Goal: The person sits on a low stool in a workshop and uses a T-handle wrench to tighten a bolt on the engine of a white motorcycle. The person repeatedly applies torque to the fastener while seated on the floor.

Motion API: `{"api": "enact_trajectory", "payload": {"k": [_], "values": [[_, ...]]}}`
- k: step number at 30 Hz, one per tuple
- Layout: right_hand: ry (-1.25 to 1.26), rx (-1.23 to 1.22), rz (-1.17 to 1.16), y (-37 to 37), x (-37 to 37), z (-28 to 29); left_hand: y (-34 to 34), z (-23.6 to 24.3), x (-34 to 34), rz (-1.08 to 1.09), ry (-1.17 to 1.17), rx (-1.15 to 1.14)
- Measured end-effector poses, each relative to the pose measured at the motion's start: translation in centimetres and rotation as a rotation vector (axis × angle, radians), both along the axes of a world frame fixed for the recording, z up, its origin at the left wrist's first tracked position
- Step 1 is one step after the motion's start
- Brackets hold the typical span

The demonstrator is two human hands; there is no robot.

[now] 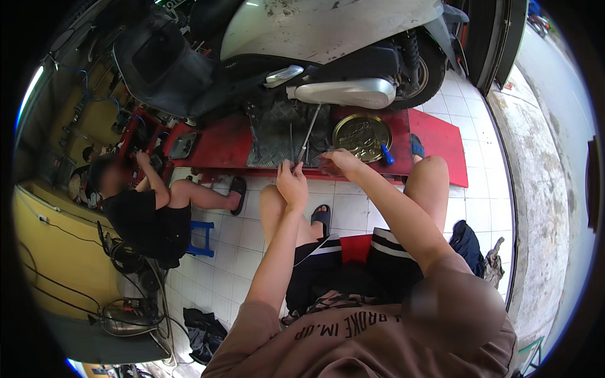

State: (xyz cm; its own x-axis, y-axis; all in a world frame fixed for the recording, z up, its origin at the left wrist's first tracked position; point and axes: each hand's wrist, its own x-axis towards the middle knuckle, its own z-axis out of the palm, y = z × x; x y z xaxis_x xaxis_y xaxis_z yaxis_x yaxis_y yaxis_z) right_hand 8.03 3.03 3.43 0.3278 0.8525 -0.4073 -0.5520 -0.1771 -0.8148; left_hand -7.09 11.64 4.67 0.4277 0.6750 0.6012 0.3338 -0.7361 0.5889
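Observation:
My left hand [292, 183] is closed around the lower end of a long, slim metal rod-like tool [311, 130]. The tool slants up toward the silver engine cover [346, 93] of a scooter [321, 31]; whether its tip touches the cover I cannot tell. Just right of it, my right hand [342, 162] hovers over the front edge of the red lift platform [220, 148], its fingers drawn together. What they hold, if anything, is too small to make out. Beyond that hand lies a round gold-coloured tray [341, 143] with small parts in it, and a blue-handled tool [387, 154] rests at its right rim.
A dark ribbed mat [271, 142] covers part of the platform, with a small metal tray [183, 146] farther left. On the left, another person [142, 211] sits on a blue stool [202, 238]. An air compressor [129, 317] with hoses stands behind that person; dark cloth [467, 246] lies at right.

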Motion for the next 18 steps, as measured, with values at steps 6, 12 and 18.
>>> {"api": "enact_trajectory", "payload": {"k": [6, 12, 18], "values": [[-0.111, -0.061, -0.014, -0.2, -0.2, 1.1, 0.3, 0.9, 1.6, 0.010, 0.304, 0.086], [-0.187, -0.062, 0.008, -0.4, 0.2, 1.2, 2.7, -1.1, 4.0, 0.069, 0.295, -0.227], [-0.183, -0.023, -0.042, -0.9, 1.7, 1.4, 2.4, -3.3, 5.6, -0.018, 0.320, -0.324]]}}
